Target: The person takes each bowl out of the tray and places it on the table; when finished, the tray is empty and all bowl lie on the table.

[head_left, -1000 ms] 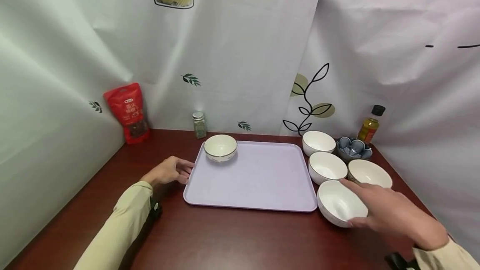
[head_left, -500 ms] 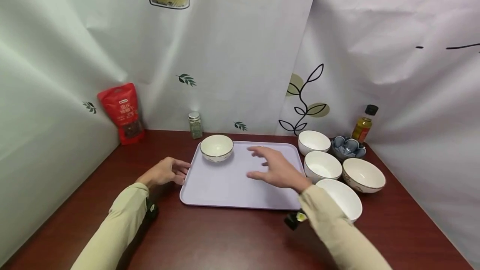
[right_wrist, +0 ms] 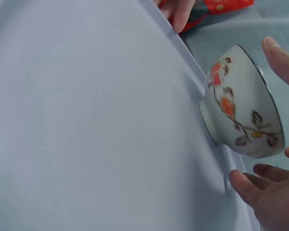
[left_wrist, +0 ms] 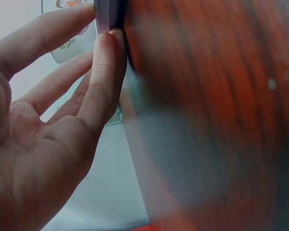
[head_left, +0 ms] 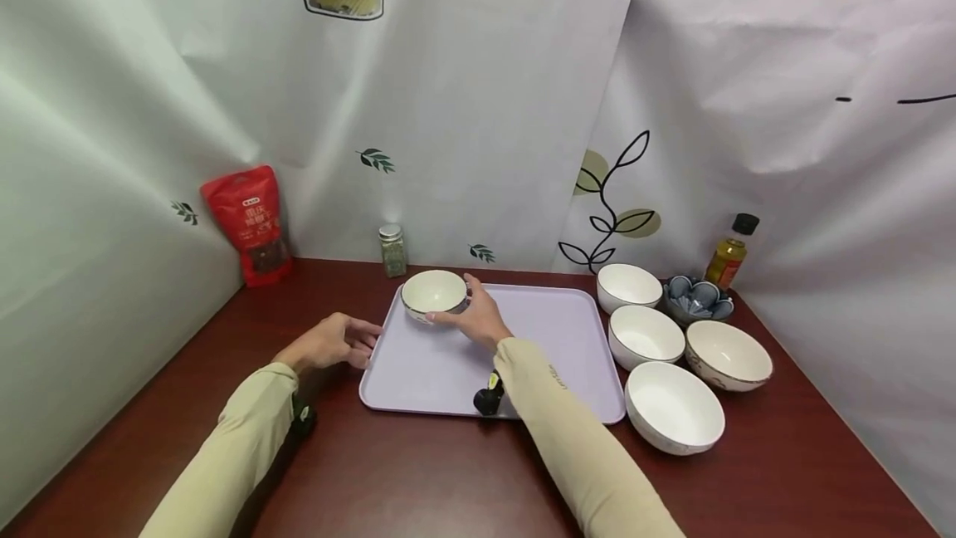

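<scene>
A white bowl with orange-flower decoration (right_wrist: 243, 108) sits upright at the back left corner of a pale lilac tray (head_left: 534, 330). My right hand (head_left: 481, 318) reaches over the tray, with thumb and fingers spread about the bowl's near right side. In the right wrist view, gaps show between the bowl and some of the fingers. My left hand (head_left: 329, 343) lies at the tray's left edge. Its extended fingertips touch the rim, as the left wrist view shows close up, where the tray (left_wrist: 103, 17) appears edge-on.
Right of the tray stand several white bowls (head_left: 675, 407) and a dark dish with blue-grey petal shapes (head_left: 698, 299). An oil bottle (head_left: 732, 251) stands behind them. A spice jar (head_left: 392, 250) and red pouch (head_left: 250, 227) are at the back left.
My right hand has swung left from the nearest bowl on the right, across the tray, to the decorated bowl. The left hand has stayed at the tray's edge.
</scene>
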The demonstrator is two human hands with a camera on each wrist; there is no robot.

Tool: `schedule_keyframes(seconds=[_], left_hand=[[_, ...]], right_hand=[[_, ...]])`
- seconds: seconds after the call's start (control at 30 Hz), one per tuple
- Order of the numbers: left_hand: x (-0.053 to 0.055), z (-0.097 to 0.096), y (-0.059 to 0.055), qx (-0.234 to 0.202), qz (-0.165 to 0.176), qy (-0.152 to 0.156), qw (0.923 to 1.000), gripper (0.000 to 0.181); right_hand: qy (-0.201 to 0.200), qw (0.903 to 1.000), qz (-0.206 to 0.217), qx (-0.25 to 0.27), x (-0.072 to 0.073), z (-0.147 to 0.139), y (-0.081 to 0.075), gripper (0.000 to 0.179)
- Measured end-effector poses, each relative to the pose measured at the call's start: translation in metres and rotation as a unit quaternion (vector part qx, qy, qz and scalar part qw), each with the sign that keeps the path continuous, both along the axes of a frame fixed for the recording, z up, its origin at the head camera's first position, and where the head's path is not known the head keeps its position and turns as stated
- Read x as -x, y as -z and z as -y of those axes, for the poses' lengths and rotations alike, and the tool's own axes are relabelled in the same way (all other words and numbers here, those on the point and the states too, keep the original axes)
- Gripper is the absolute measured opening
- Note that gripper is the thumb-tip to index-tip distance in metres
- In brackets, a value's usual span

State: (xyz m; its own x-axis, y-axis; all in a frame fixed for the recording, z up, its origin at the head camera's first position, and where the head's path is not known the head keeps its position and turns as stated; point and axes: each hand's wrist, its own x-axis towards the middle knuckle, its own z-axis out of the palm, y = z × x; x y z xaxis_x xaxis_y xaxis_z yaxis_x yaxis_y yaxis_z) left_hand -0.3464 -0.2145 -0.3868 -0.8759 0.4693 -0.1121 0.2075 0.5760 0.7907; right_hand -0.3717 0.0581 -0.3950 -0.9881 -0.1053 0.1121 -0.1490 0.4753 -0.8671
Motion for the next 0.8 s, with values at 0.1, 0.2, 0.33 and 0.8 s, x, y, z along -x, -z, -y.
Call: schedule_keyframes(seconds=[0.1,0.2,0.33,0.8], left_hand=[[0.0,0.0,0.001,-0.001,0.001,-0.002,1.0,0.057],[-0.001,0.001,0.001,-0.006,0.001,0.003,1.0,0.058],[-0.001,0.002,0.001,-0.004,-0.002,0.012,0.9999,0.058],[0.003,-0.001,0.0,0.009,0.003,0.0,1.0,0.057]], right_hand=[[0.001,0.9998,0.006,0.019,0.006,0.008,0.003,0.111],[0.012,0.9996,0.007,0.023,0.011,0.015,0.003,0.117],[0.017,0.9997,0.005,0.018,0.015,0.021,0.003,0.121],[0.022,0.9998,0.0,-0.004,0.014,0.015,-0.002,0.114]])
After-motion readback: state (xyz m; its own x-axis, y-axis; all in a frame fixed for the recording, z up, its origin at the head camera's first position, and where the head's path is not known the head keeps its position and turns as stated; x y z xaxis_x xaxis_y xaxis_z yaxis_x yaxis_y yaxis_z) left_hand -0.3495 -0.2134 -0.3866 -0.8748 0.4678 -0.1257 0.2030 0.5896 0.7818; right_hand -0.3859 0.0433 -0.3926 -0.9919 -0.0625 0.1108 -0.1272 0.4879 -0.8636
